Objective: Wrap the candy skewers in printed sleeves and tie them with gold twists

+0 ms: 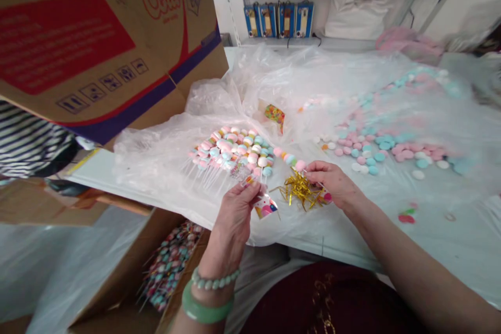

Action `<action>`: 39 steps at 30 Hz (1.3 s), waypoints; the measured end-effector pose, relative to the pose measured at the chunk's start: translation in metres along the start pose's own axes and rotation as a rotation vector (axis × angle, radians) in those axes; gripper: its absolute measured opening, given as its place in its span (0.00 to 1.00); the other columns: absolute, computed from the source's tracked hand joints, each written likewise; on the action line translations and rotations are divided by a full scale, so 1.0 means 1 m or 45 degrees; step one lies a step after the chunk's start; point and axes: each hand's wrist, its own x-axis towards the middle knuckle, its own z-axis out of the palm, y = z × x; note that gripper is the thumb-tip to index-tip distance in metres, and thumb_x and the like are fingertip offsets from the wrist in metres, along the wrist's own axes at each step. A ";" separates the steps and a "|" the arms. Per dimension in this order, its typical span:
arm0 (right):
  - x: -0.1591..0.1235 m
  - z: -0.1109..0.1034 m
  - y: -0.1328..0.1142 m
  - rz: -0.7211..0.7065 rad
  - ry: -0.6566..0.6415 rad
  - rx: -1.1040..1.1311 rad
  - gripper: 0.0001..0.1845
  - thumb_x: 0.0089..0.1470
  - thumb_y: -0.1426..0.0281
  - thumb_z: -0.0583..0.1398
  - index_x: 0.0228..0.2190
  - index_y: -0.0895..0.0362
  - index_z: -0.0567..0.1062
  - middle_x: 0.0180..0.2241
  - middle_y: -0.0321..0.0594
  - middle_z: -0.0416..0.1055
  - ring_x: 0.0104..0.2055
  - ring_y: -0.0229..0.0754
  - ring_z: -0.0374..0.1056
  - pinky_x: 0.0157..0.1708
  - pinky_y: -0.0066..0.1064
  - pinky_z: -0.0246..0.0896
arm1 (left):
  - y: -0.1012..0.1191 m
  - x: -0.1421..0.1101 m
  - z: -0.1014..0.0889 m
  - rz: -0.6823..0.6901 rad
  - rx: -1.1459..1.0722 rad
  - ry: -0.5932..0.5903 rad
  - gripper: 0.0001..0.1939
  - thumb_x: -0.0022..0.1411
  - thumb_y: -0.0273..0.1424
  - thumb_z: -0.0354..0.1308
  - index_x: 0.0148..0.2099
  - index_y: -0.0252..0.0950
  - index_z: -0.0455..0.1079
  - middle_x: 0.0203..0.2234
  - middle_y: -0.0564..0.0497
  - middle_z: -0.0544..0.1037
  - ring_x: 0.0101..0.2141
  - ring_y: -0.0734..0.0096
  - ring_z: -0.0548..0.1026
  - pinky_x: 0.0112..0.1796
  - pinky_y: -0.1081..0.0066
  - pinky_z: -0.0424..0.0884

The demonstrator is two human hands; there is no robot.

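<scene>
From the head view we see our left hand (pixel 235 214) pinched nearly shut on a small printed paper tag (pixel 266 207), our right hand (pixel 332 182) curled on gold tinsel (pixel 299 190) at its nine o'clock, and marshmallow pops (pixel 230 148) at eleven o'clock on a plastic sheet (pixel 148 162).

Between my left hand (pixel 235 214) and right hand (pixel 332 182), the gold tinsel ties (pixel 299 190) shine like metallic foil. Just beyond my left hand, the printed paper card (pixel 266 207) looks smooth. Glossy, crinkled plastic sheeting (pixel 156 162) lies beneath both hands, and the cardboard box (pixel 97 47) past my left hand looks matt. A glossy green bangle (pixel 207 305) circles my left wrist.
</scene>
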 end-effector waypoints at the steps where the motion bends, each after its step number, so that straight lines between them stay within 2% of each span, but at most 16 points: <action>1: -0.001 0.001 -0.001 0.006 -0.003 0.041 0.07 0.35 0.69 0.64 0.20 0.57 0.72 0.17 0.30 0.64 0.19 0.31 0.55 0.21 0.26 0.45 | 0.002 0.002 0.004 0.003 -0.023 0.017 0.10 0.41 0.32 0.69 0.23 0.31 0.73 0.19 0.50 0.74 0.24 0.75 0.71 0.30 0.75 0.68; 5: -0.009 0.003 -0.006 -0.014 -0.067 0.149 0.08 0.37 0.67 0.65 0.21 0.57 0.72 0.17 0.29 0.63 0.20 0.31 0.54 0.21 0.26 0.43 | 0.004 0.010 0.017 0.055 -0.138 0.057 0.10 0.40 0.30 0.69 0.23 0.32 0.70 0.18 0.55 0.71 0.21 0.78 0.67 0.26 0.76 0.64; 9: -0.021 0.005 -0.009 -0.052 -0.224 0.300 0.10 0.40 0.66 0.66 0.22 0.57 0.72 0.20 0.31 0.65 0.22 0.32 0.56 0.24 0.27 0.47 | -0.004 0.013 0.028 0.206 -0.173 0.089 0.11 0.46 0.33 0.67 0.23 0.34 0.69 0.18 0.57 0.69 0.22 0.79 0.64 0.26 0.77 0.63; 13: -0.035 0.028 -0.006 -0.055 -0.264 0.441 0.10 0.39 0.66 0.67 0.25 0.55 0.73 0.27 0.33 0.68 0.29 0.35 0.61 0.31 0.28 0.55 | -0.017 0.007 0.039 0.353 -0.107 0.215 0.12 0.49 0.34 0.66 0.23 0.35 0.67 0.17 0.59 0.66 0.20 0.81 0.61 0.24 0.78 0.59; 15: -0.039 0.044 -0.002 -0.062 -0.240 0.417 0.08 0.40 0.66 0.66 0.25 0.55 0.73 0.25 0.33 0.67 0.28 0.35 0.59 0.30 0.28 0.54 | -0.021 0.003 0.044 0.303 -0.132 0.233 0.09 0.49 0.34 0.66 0.27 0.36 0.70 0.19 0.59 0.69 0.20 0.81 0.62 0.23 0.78 0.58; 17: -0.040 0.058 0.002 -0.063 -0.163 0.382 0.07 0.40 0.66 0.64 0.23 0.56 0.73 0.22 0.32 0.65 0.25 0.34 0.56 0.27 0.27 0.51 | -0.022 0.001 0.045 0.186 -0.175 0.165 0.09 0.49 0.35 0.66 0.32 0.36 0.72 0.22 0.58 0.71 0.21 0.80 0.64 0.23 0.77 0.57; 22: -0.030 0.069 0.011 -0.074 0.031 0.346 0.07 0.37 0.68 0.64 0.18 0.57 0.70 0.18 0.30 0.62 0.23 0.34 0.54 0.25 0.27 0.48 | -0.022 -0.001 0.030 -0.063 -0.136 0.048 0.13 0.46 0.36 0.68 0.30 0.34 0.73 0.23 0.54 0.75 0.22 0.79 0.67 0.24 0.77 0.59; 25: -0.027 0.069 0.014 -0.094 0.065 0.327 0.06 0.37 0.69 0.64 0.19 0.57 0.71 0.18 0.29 0.62 0.23 0.33 0.54 0.25 0.27 0.47 | -0.023 0.000 0.020 -0.071 -0.087 0.034 0.12 0.46 0.34 0.68 0.32 0.33 0.75 0.26 0.52 0.77 0.25 0.78 0.70 0.26 0.77 0.62; 28: -0.028 0.068 0.012 -0.121 0.050 0.290 0.06 0.41 0.68 0.63 0.20 0.57 0.71 0.19 0.30 0.64 0.23 0.33 0.57 0.24 0.26 0.50 | -0.020 0.002 0.014 -0.059 -0.224 0.041 0.07 0.49 0.30 0.67 0.30 0.33 0.74 0.24 0.53 0.77 0.25 0.76 0.72 0.27 0.75 0.65; 31: -0.033 0.058 0.009 -0.187 0.009 0.221 0.06 0.46 0.67 0.62 0.23 0.56 0.72 0.19 0.31 0.64 0.22 0.34 0.58 0.22 0.26 0.50 | -0.008 0.006 0.006 -0.112 -0.489 0.145 0.01 0.55 0.27 0.62 0.32 0.34 0.73 0.25 0.53 0.77 0.26 0.72 0.75 0.30 0.71 0.70; 35: -0.044 0.035 0.011 -0.272 0.067 0.065 0.05 0.48 0.68 0.62 0.24 0.56 0.73 0.15 0.29 0.58 0.18 0.32 0.52 0.18 0.26 0.45 | 0.011 0.013 -0.009 -0.258 -0.761 0.313 0.08 0.62 0.28 0.57 0.30 0.34 0.72 0.24 0.53 0.77 0.28 0.72 0.77 0.36 0.66 0.74; 39: -0.061 0.027 0.018 -0.272 0.103 -0.099 0.04 0.49 0.68 0.62 0.24 0.55 0.74 0.16 0.30 0.60 0.20 0.34 0.54 0.20 0.27 0.48 | 0.016 0.018 -0.019 -0.336 -0.868 0.367 0.10 0.64 0.29 0.55 0.29 0.34 0.71 0.24 0.52 0.78 0.28 0.73 0.77 0.37 0.67 0.75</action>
